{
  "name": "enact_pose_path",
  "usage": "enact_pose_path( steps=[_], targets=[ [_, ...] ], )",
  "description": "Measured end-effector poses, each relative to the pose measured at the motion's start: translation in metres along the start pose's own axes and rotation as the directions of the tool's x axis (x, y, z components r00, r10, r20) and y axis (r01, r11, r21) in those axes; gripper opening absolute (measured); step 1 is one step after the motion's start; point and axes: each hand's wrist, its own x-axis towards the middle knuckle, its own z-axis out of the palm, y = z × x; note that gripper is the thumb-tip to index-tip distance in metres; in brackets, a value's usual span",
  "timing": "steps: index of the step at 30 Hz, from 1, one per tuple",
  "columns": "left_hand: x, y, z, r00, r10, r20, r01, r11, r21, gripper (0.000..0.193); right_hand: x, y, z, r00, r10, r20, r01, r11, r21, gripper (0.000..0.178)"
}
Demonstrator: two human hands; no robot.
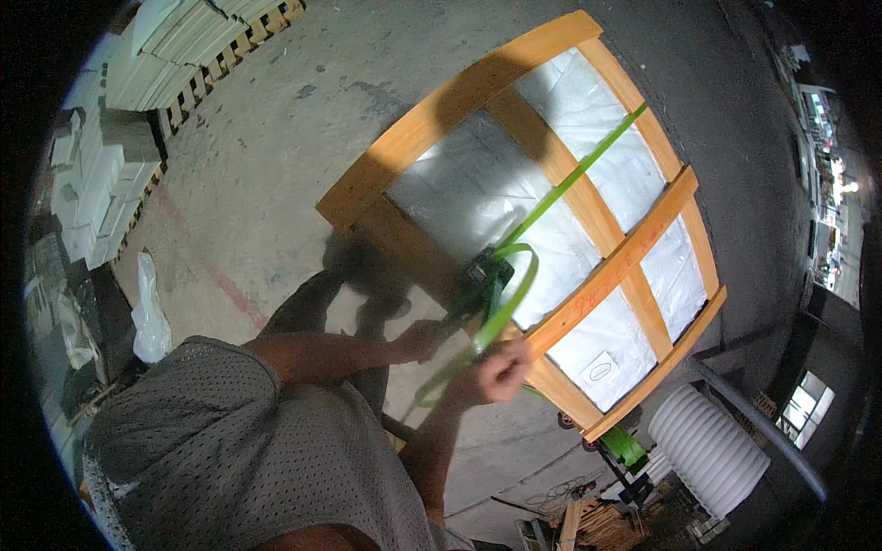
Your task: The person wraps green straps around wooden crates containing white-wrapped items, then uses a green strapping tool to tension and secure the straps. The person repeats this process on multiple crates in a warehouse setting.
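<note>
A green plastic strap (570, 181) runs taut over a wooden-framed crate (574, 213) whose contents are wrapped in white, shiny sheeting. At the crate's near side the strap enters a dark green and black strapping tool (487, 278). From there a loose loop curls up and back down toward me. My left hand (427, 340) lies in shadow at the tool's lower end, seemingly closed on it, with its fingertips hard to see. Beside the crate's near corner, my right hand (501, 369) is curled, slightly blurred, around the loose strap; the strap's tail is smeared below it.
Pallets of stacked pale boards (161, 69) stand at the far left, with a white plastic bag (150, 312) nearer. At lower right are a ribbed white roll (707, 450), a green-wheeled cart part (625, 447), a dark pole (763, 427) and loose timber (588, 528).
</note>
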Motion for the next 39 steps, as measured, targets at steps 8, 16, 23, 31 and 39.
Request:
enact_pose_path(
  steps=[8,16,23,31,39],
  targets=[
    [0.013,-0.012,0.001,0.933,-0.308,0.184,0.332,0.936,-0.115,0.019,0.089,-0.009,0.043,0.922,0.372,-0.108,-0.37,0.928,0.038,0.024],
    [0.009,-0.018,0.007,0.989,-0.098,0.115,0.109,0.99,-0.095,0.047,0.106,-0.025,0.049,0.859,0.51,-0.039,-0.511,0.859,-0.037,0.021],
    [0.004,0.013,0.0,0.993,-0.109,0.054,0.118,0.969,-0.218,0.06,0.147,0.011,0.067,0.943,0.329,0.043,-0.324,0.941,-0.102,0.021],
    [-0.001,-0.002,-0.004,0.993,0.107,0.055,-0.108,0.994,0.017,0.059,0.123,-0.004,0.05,0.949,0.311,0.039,-0.297,0.931,-0.211,0.024],
    [0.002,-0.06,-0.022,0.986,0.163,-0.041,-0.145,0.947,0.286,0.053,0.106,0.003,0.028,0.932,0.27,0.242,-0.246,0.961,-0.124,0.035]
  ],
)
